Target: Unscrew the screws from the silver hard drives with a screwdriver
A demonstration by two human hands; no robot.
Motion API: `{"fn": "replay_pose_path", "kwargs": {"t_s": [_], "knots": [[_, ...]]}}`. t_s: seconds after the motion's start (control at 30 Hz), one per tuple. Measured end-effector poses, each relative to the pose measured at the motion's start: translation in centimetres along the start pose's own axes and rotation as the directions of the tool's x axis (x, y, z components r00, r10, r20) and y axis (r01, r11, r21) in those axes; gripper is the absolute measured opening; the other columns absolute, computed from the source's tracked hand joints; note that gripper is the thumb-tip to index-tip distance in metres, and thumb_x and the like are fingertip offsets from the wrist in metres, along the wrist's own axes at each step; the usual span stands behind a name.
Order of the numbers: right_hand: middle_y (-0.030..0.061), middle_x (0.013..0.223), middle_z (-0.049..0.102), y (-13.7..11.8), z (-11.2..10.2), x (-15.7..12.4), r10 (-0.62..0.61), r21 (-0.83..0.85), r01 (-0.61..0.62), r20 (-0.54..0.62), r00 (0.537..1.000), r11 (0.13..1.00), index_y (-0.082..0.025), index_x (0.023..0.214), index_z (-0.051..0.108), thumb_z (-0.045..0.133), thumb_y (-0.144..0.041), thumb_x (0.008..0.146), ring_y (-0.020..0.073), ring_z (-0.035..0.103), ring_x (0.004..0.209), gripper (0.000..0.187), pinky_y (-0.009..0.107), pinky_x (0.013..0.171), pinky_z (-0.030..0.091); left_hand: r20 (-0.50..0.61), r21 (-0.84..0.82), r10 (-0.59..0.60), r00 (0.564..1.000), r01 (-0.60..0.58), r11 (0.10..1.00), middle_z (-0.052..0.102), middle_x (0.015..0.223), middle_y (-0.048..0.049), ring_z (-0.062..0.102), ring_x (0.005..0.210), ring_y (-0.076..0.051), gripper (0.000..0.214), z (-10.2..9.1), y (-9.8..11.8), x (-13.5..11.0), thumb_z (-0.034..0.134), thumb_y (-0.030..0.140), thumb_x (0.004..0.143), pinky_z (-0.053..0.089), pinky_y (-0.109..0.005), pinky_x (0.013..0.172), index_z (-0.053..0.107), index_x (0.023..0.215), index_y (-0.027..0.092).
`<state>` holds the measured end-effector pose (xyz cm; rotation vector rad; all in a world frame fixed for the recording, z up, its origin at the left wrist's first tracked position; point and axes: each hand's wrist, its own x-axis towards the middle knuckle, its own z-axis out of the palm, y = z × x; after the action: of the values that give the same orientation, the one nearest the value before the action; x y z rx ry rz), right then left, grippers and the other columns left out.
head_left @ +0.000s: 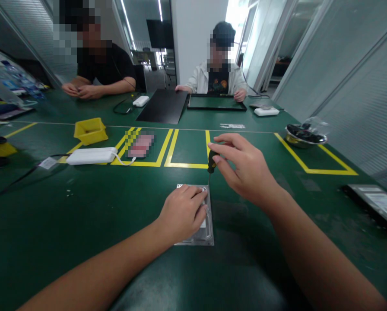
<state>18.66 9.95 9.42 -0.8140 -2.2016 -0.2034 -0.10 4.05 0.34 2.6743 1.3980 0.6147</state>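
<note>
A silver hard drive (209, 235) lies flat on the green table in front of me. My left hand (183, 211) rests on top of it, fingers laid across its face and holding it down; much of the drive and its label is hidden beneath. In my right hand (242, 166) is a screwdriver (212, 162) with a dark handle, pinched between thumb and fingertips. It stands nearly upright, its thin shaft reaching down to the drive's far right corner. Whether the tip sits in a screw is too small to tell.
Further off are a yellow bin (90, 131), a white power bank (91, 156) cabled to a phone (141, 145), and a metal bowl (305, 134) of dark parts. Another drive-like device (379, 207) lies right. Two people sit opposite, one with a black panel (163, 106) and frame (217, 109).
</note>
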Motion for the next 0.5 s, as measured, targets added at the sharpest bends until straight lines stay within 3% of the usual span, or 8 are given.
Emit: {"fn": "replay_pose_path", "kwargs": {"t_s": [0.2, 0.5], "knots": [[0.0079, 0.101, 0.069, 0.02, 0.06, 0.17, 0.012, 0.042, -0.012, -0.006, 1.0, 0.999, -0.013, 0.105, 0.068, 0.052, -0.016, 0.094, 0.018, 0.064, 0.094, 0.02, 0.031, 0.086, 0.052, -0.012, -0.003, 0.002, 1.0, -0.002, 1.0, 0.067, 0.116, -0.0093, 0.058, 0.105, -0.027, 0.034, -0.05, 0.0, -0.04, 0.05, 0.03, 0.095, 0.048, -0.047, 0.096, 0.064, 0.124, 0.017], [0.0048, 0.089, 0.066, 0.0, 0.12, 0.06, 0.058, -0.024, -0.058, -0.011, 0.998, 0.998, -0.014, 0.095, 0.064, 0.059, -0.018, 0.091, 0.0176, 0.061, 0.084, 0.008, 0.029, 0.076, 0.048, -0.004, 0.0, -0.002, 1.0, 0.002, 1.0, 0.066, 0.117, -0.0088, 0.058, 0.105, -0.027, 0.035, -0.05, 0.04, 0.01, 0.05, 0.031, 0.095, 0.048, -0.047, 0.096, 0.063, 0.124, 0.017]]}}
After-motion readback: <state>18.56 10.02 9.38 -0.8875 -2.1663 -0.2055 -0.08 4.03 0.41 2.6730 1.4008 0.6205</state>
